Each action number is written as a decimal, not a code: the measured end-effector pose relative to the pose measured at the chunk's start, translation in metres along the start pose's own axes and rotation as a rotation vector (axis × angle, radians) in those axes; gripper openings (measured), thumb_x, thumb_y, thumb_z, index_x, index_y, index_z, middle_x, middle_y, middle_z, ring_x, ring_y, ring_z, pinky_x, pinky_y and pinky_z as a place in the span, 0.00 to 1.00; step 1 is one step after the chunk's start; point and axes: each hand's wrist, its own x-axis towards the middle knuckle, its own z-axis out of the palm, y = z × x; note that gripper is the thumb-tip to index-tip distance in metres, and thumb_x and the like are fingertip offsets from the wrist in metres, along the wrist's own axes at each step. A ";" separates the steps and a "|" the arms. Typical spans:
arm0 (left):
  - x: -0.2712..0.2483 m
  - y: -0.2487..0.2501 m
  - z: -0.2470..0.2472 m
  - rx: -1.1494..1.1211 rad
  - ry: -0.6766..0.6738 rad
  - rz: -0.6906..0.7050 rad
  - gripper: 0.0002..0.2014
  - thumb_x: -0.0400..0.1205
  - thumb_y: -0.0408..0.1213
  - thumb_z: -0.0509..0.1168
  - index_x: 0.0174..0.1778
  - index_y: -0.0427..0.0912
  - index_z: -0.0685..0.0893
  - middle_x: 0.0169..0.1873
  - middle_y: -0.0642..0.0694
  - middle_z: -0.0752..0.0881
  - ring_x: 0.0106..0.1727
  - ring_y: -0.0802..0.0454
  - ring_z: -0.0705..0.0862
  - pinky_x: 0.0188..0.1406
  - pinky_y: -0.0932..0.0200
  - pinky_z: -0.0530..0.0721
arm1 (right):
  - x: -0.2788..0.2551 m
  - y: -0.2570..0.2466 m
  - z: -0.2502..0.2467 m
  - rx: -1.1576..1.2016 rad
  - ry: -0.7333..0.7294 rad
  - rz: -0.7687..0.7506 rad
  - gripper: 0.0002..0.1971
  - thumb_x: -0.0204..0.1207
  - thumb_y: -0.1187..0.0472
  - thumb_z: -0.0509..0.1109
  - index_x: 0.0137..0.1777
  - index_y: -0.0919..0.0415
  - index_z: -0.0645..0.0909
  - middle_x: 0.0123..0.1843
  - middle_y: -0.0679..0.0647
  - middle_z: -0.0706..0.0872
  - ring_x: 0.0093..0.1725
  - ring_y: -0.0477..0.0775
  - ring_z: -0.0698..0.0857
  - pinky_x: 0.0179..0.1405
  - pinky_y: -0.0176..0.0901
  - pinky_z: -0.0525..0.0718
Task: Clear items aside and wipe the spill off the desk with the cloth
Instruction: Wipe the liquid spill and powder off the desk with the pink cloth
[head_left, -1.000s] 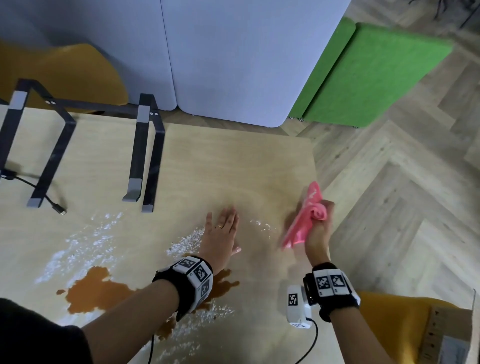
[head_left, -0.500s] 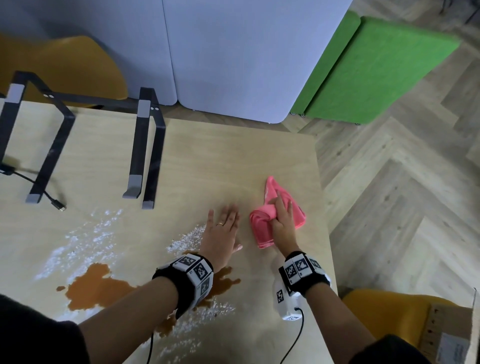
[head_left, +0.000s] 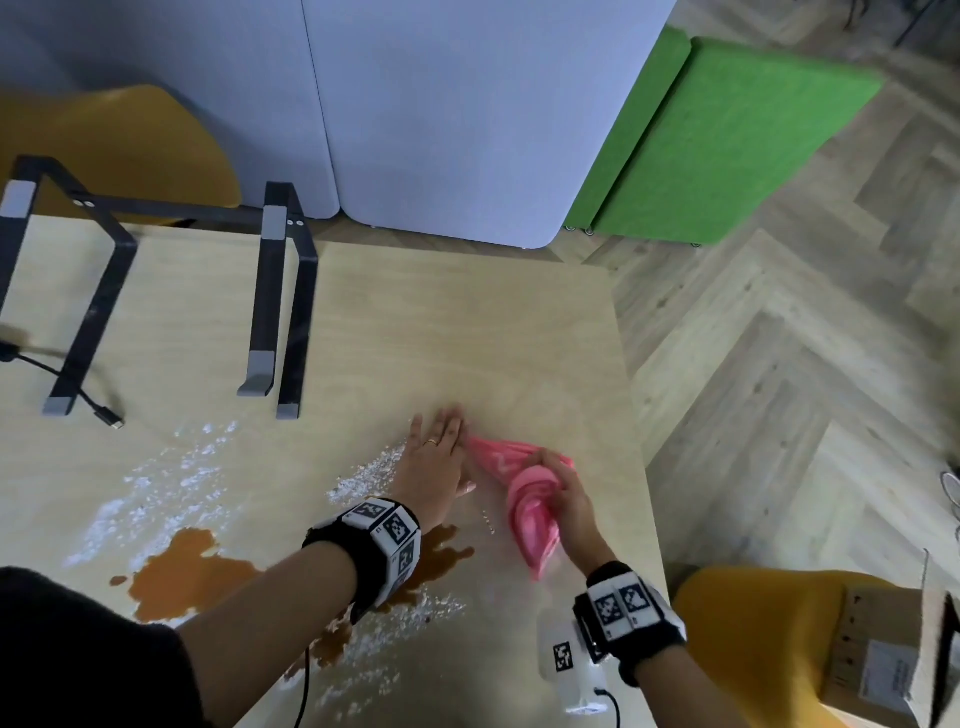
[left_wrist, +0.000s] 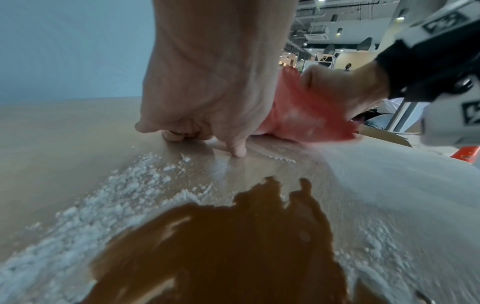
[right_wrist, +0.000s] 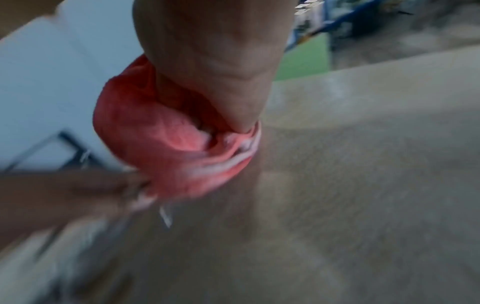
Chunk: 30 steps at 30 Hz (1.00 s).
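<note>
Cloth (head_left: 524, 493), pink, bunched in my right hand (head_left: 563, 501), fingers curled round it, pressed down on the desk (head_left: 441, 332) near the right edge. One end of it reaches to touch my left hand (head_left: 434, 462), which lies flat, fingers straight, palm on the wood just beside it. Brown spill (head_left: 192, 571) sits near me, partly under my left forearm; white powder (head_left: 156, 483) scattered around it and up toward my left hand. Black laptop stand (head_left: 275, 306) and a cable (head_left: 98, 405) at the far left of the desk. Right wrist view heavily blurred.
</note>
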 end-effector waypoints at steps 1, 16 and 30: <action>0.000 0.000 0.000 0.011 -0.007 0.000 0.40 0.85 0.56 0.48 0.81 0.34 0.36 0.83 0.38 0.36 0.84 0.41 0.38 0.82 0.38 0.38 | -0.006 -0.004 -0.007 0.147 0.034 0.041 0.09 0.71 0.63 0.60 0.38 0.64 0.80 0.34 0.55 0.84 0.31 0.50 0.80 0.36 0.41 0.78; 0.003 -0.005 0.010 -0.035 0.042 -0.001 0.33 0.89 0.48 0.45 0.82 0.37 0.37 0.81 0.42 0.32 0.85 0.45 0.39 0.81 0.37 0.38 | 0.015 0.002 -0.023 -0.256 0.134 0.056 0.13 0.83 0.60 0.55 0.52 0.45 0.81 0.67 0.68 0.73 0.59 0.64 0.81 0.49 0.47 0.86; -0.001 -0.006 0.002 0.005 0.036 0.009 0.31 0.87 0.28 0.47 0.83 0.37 0.38 0.83 0.41 0.36 0.85 0.45 0.40 0.82 0.38 0.42 | -0.037 0.020 0.025 -0.286 -0.163 0.007 0.28 0.74 0.59 0.54 0.66 0.23 0.71 0.80 0.31 0.56 0.80 0.47 0.54 0.77 0.64 0.53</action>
